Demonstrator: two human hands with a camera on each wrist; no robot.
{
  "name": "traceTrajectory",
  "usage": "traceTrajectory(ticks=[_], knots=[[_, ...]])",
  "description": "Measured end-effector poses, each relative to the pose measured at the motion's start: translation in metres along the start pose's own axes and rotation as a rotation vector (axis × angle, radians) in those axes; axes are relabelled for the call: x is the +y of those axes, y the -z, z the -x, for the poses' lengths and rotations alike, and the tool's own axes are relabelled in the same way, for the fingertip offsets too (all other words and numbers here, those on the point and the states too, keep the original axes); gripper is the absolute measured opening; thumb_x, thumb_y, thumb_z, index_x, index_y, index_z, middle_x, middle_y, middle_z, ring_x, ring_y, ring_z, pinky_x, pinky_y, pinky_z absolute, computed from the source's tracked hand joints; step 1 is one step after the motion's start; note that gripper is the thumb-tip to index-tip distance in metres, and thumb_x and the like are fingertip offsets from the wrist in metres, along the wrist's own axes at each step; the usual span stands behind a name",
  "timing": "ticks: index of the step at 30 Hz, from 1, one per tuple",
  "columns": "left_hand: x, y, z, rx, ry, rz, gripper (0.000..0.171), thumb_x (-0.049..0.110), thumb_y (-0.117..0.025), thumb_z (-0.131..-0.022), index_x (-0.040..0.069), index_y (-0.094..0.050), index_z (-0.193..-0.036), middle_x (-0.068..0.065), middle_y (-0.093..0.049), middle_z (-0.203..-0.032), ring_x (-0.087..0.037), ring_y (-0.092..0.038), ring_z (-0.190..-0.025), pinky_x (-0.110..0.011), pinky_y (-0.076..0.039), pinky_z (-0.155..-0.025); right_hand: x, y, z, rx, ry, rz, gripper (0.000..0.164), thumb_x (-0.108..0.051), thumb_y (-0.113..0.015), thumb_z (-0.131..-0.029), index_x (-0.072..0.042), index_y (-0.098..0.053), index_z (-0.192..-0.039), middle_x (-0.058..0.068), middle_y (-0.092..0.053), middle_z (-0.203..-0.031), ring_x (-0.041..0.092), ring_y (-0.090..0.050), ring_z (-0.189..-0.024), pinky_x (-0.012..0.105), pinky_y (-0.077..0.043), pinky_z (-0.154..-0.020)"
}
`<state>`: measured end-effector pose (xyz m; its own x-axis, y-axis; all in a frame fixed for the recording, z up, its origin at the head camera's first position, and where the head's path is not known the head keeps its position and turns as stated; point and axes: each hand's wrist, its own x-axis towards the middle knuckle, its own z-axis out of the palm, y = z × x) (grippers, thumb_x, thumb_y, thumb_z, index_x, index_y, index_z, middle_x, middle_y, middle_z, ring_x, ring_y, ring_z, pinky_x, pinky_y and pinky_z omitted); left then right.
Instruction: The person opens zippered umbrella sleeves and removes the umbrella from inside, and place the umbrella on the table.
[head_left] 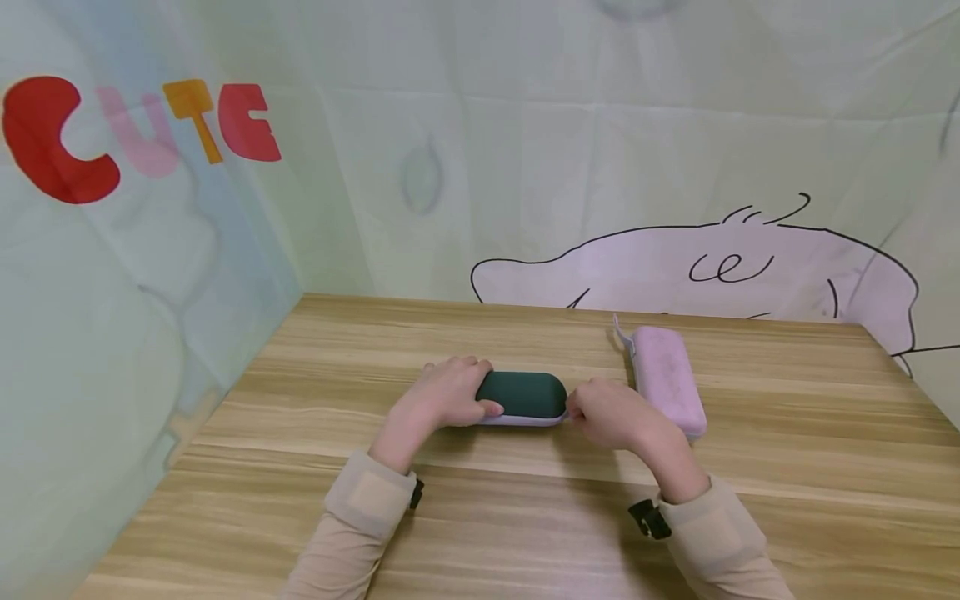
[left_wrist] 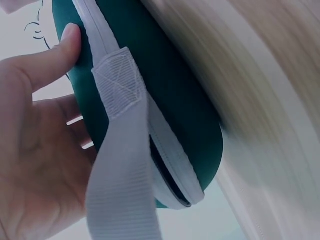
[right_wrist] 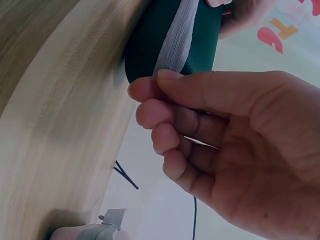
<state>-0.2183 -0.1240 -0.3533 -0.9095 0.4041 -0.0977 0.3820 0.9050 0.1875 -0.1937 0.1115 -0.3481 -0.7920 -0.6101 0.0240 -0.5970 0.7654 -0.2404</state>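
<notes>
A dark green zip case [head_left: 525, 393] with a pale lavender zipper band lies on the table between both hands. My left hand [head_left: 450, 392] grips its left end, thumb on the near side and fingers over the top. A wide pale strap [left_wrist: 122, 165] hangs from that end, and beside it the zipper [left_wrist: 172, 175] is parted in a dark gap. At the right end, my right hand [head_left: 607, 411] pinches the zipper pull between thumb and forefinger; the pull is mostly hidden by the fingertips. The right hand's other fingers [right_wrist: 170, 137] are curled below.
A pink-lavender case [head_left: 669, 379] with a small strap lies on the wooden table [head_left: 480, 517], just beyond and right of the right hand. A printed curtain [head_left: 390, 167] hangs behind the table and along its left side.
</notes>
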Motion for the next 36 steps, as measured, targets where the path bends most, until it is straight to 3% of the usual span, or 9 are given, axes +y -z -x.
traceTrajectory(ticks=[16, 36], knots=[[0.0039, -0.0003, 0.0001, -0.009, 0.023, -0.024, 0.063, 0.045, -0.064, -0.088, 0.006, -0.051, -0.136, -0.014, -0.057, -0.134, -0.032, -0.055, -0.121, -0.057, -0.044, -0.094, 0.0016, -0.0006, -0.0001, -0.003, 0.033, 0.012, 0.037, 0.005, -0.057, -0.081, -0.014, -0.041, -0.054, -0.008, -0.029, -0.056, 0.007, -0.028, -0.055, 0.019, -0.023, -0.052], [0.0097, 0.0022, 0.0041, -0.005, 0.033, -0.034, 0.062, 0.044, -0.064, -0.088, 0.002, -0.053, -0.132, -0.016, -0.059, -0.130, -0.033, -0.057, -0.118, -0.054, -0.048, -0.092, -0.0033, -0.0010, -0.0010, -0.019, 0.042, -0.020, 0.042, 0.007, -0.055, -0.083, -0.017, -0.034, -0.055, -0.008, -0.022, -0.057, 0.007, -0.022, -0.055, 0.019, -0.020, -0.052]])
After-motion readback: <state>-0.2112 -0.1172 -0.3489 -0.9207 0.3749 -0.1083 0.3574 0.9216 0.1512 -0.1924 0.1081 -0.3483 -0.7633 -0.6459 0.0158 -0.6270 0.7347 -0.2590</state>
